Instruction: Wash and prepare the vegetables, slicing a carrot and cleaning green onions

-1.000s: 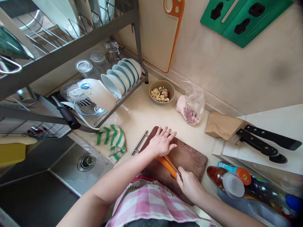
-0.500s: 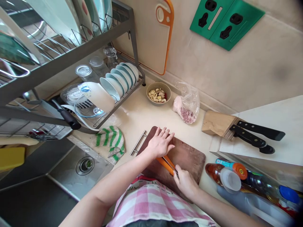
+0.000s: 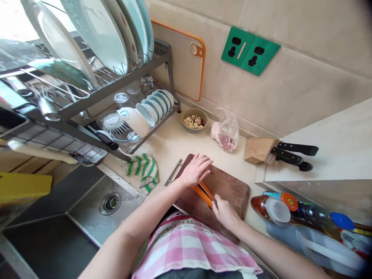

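Note:
A brown cutting board (image 3: 229, 186) with a metal handle lies on the counter in front of me. On it is a long orange carrot (image 3: 202, 196), and a knife (image 3: 208, 191) runs lengthwise along it, its blade seen nearly edge-on. My right hand (image 3: 226, 212) is closed around the knife's handle, at the carrot's near end. My left hand (image 3: 197, 170) lies over the far end, fingers stretched out and palm down. It covers the tip of the knife and that end of the carrot, so the contact under the palm is hidden.
Behind the board stand a bowl of peeled cloves (image 3: 194, 120) and bagged raw meat (image 3: 224, 135). A knife block (image 3: 260, 150) and several bottles (image 3: 279, 209) are at right. At left are a dish rack (image 3: 116, 85), a striped cloth (image 3: 143, 170) and a sink (image 3: 87, 209).
The view has shifted, showing more of the rack and wall. My left hand's fingers look slightly more bent and closer together. The right hand keeps its grip on the knife, which has barely moved.

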### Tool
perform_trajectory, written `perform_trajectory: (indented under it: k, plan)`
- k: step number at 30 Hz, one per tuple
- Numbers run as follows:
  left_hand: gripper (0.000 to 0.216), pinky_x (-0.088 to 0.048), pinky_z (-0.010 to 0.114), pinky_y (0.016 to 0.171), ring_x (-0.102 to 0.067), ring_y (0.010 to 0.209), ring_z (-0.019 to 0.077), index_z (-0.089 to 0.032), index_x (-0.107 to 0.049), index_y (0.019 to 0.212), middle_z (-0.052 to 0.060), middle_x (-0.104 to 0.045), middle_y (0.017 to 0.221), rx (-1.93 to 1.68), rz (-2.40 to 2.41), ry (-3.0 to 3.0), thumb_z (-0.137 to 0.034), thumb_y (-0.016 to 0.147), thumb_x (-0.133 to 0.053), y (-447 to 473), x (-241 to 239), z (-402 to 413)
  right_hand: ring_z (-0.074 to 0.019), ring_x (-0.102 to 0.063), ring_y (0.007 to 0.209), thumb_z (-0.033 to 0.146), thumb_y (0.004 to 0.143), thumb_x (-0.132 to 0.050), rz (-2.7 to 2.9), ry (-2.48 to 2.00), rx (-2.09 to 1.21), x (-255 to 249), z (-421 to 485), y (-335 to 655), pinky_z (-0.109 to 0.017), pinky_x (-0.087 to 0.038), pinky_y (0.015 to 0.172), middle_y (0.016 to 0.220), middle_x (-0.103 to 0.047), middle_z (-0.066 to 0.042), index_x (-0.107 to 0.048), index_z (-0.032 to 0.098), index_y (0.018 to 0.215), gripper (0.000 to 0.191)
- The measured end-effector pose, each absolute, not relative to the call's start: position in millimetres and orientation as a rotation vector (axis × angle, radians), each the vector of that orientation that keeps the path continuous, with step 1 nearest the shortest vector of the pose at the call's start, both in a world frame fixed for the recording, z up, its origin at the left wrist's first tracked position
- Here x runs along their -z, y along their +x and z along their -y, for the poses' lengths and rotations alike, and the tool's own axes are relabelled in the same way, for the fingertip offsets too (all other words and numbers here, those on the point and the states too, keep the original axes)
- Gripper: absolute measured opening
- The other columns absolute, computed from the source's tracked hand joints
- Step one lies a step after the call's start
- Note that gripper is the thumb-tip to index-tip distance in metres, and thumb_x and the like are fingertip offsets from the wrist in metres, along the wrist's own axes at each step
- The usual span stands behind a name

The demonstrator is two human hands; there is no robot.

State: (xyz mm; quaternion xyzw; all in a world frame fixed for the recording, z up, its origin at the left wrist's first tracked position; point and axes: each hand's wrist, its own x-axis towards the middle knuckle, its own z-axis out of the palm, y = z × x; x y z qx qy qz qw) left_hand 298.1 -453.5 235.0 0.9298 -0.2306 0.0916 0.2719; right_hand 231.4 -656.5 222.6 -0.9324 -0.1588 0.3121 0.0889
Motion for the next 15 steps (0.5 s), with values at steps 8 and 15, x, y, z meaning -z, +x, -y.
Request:
perform_trajectory:
  k: [8, 15]
  plan:
    - [0.025, -0.033, 0.048, 0.104, -0.048, 0.113, 0.0221, -0.025, -0.058, 0.107, 0.008, -0.059, 0.11, -0.206, 0.518, 2.578, -0.03, 0.088, -0.043, 204, -200, 466, -0.0181, -0.065, 0.077, 0.025, 0.091, -0.035, 0.472, -2.661, -0.908, -224, 662, 239, -0.024, -0.034, 0.059, 0.085, -0.068, -0.009, -0.049, 0.017, 0.098, 0.018]
    - [0.025, -0.025, 0.049, 0.109, -0.046, 0.115, 0.0216, -0.028, -0.06, 0.108, 0.004, -0.06, 0.111, -0.226, 0.5, 2.731, -0.032, 0.089, -0.045, 207, -185, 481, -0.019, -0.064, 0.081, 0.026, 0.089, -0.038, 0.527, -2.633, -0.898, -225, 664, 248, -0.024, -0.036, 0.064, 0.089, -0.068, -0.012, -0.054, 0.014, 0.094, 0.021]
